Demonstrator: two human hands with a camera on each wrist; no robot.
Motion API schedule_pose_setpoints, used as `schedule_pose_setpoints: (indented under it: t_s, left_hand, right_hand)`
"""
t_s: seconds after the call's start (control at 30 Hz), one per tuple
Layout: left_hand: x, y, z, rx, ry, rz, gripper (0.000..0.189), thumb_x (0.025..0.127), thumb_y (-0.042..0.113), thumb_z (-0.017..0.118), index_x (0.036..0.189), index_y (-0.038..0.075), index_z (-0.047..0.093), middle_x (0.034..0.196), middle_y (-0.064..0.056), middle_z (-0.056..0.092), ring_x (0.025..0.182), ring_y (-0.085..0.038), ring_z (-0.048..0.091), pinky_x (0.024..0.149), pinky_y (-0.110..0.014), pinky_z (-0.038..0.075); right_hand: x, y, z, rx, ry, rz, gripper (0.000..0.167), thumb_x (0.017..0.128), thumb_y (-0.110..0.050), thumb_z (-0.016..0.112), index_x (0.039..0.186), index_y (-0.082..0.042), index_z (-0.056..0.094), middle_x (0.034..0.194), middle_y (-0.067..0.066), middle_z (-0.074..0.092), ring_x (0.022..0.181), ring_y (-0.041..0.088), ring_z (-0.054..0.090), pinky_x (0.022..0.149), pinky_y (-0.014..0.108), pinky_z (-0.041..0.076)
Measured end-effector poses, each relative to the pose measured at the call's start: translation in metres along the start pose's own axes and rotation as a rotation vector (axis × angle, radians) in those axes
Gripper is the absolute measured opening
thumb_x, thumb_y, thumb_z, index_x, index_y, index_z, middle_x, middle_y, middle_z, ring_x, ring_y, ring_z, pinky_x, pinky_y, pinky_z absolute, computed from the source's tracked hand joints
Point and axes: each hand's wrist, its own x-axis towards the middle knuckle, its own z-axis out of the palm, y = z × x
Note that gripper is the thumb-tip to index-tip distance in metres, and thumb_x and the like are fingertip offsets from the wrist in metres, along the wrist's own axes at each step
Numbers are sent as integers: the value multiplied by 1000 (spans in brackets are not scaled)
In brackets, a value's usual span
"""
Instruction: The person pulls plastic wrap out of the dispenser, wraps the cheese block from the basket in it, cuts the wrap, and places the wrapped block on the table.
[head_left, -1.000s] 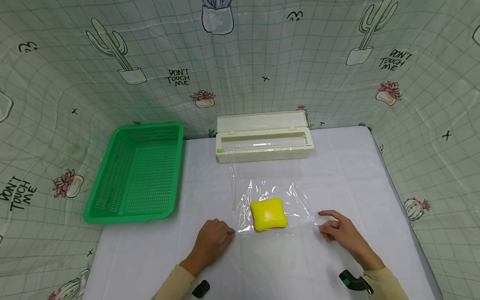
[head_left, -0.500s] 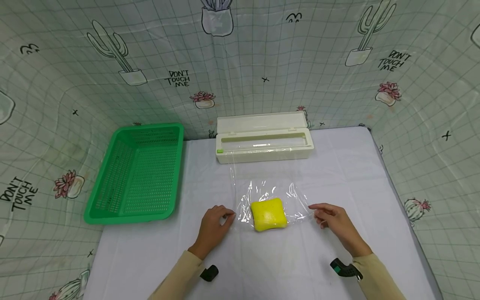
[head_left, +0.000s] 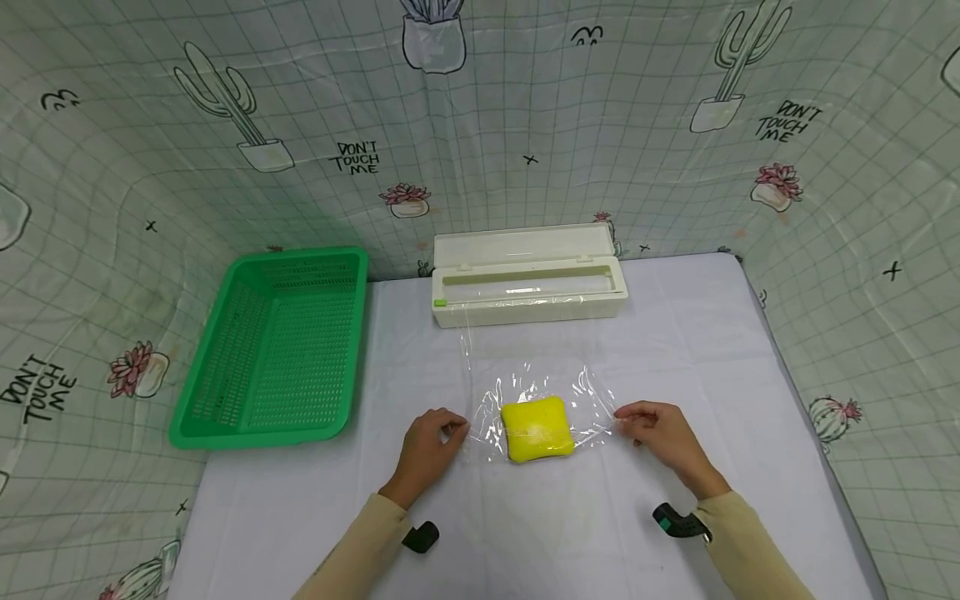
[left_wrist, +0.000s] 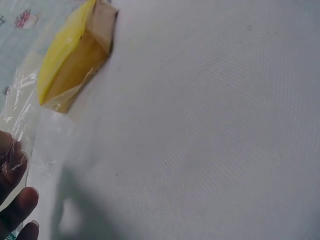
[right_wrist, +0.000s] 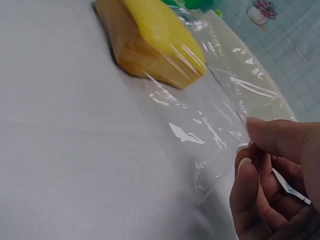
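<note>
A yellow pillow-shaped block (head_left: 537,428) lies on the table, covered by clear plastic wrap (head_left: 489,417). The wrap runs back to a white wrap dispenser (head_left: 528,310) with its lid raised. My left hand (head_left: 429,454) pinches the wrap's left edge between thumb and finger; the left wrist view shows film across the fingertips (left_wrist: 15,162). On the other side, my right hand (head_left: 667,437) pinches the right edge, seen closely in the right wrist view (right_wrist: 280,170). Brownish sides of the block show through the film in both wrist views.
A green plastic basket (head_left: 356,350) stands at the left on the white-covered table (head_left: 697,350). Behind the table hangs a grid-patterned curtain (head_left: 525,108) with cactus drawings. A black wrist strap piece (head_left: 678,522) sticks out near the right sleeve.
Both hands have moved away from the body, and the right hand has also moved left toward the block. The wrap's near edge has lifted and drawn back over the block.
</note>
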Motion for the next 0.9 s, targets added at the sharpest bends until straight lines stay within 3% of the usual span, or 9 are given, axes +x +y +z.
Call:
schedule_pose_setpoints:
  t_s: [0.33,0.9]
  left_hand:
    - [1,-4,1,-3,-35,-71,7,97,9,76,98,4,80,80,0,69,74,-12,56,70,-28,44]
    - [1,-9,10,158,3,-2,4,89,11,85,89,11,81,74,7,69,68,-8,49,70,-28,41]
  right_hand:
    - [11,5,9,-142,70,-52,17,102,-5,67,105,11,72,80,9,68,68,15,58,56,25,50]
    - [12,-1,27,-379,146,-71,11,98,-9,72,94,1,73,80,6,65,71,19,52,62,28,42]
